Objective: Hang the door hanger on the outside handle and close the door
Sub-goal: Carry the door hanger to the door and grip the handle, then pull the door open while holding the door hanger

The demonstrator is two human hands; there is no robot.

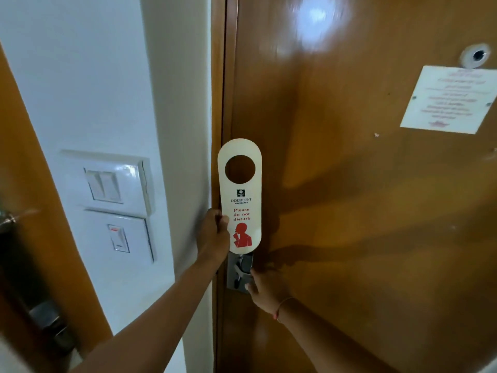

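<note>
The left hand (213, 232) pinches the door hanger (240, 196) upright by its lower edge against the closed door (349, 211), while just below it the right hand (265, 290) grips the door handle (242, 270).

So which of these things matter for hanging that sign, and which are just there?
For the job:
door hanger, gripped by the left hand
inside door handle, right hand on it
door

Just there:
light switches
notice
peephole
</note>
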